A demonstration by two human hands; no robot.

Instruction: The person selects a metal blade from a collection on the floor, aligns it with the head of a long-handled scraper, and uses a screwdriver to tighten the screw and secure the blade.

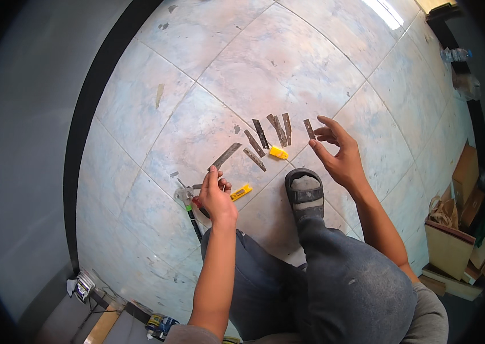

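Observation:
My left hand point(217, 192) is closed, its fingertips pinching one end of a long, dark, slanted-tip cutter blade point(228, 155). My right hand point(339, 150) has its thumb and fingers apart around a short metal blade point(309, 129); whether the thumb tip touches it I cannot tell. Between the hands, several worn blades point(260, 134) lie fanned out on the floor. A small yellow plastic piece point(278, 152) sits below them. Beside my left hand lies a yellow tool handle point(241, 192), and partly behind my wrist is a red-and-black handle point(199, 205).
A grey clamp-like tool with a black and green shaft point(190, 209) lies left of my left hand. My sandalled foot point(304, 192) rests on the tiled floor point(242, 57). Cardboard and boards point(454, 241) are stacked at right, a plastic bottle point(456, 54) above them. A lamp point(85, 285) stands lower left.

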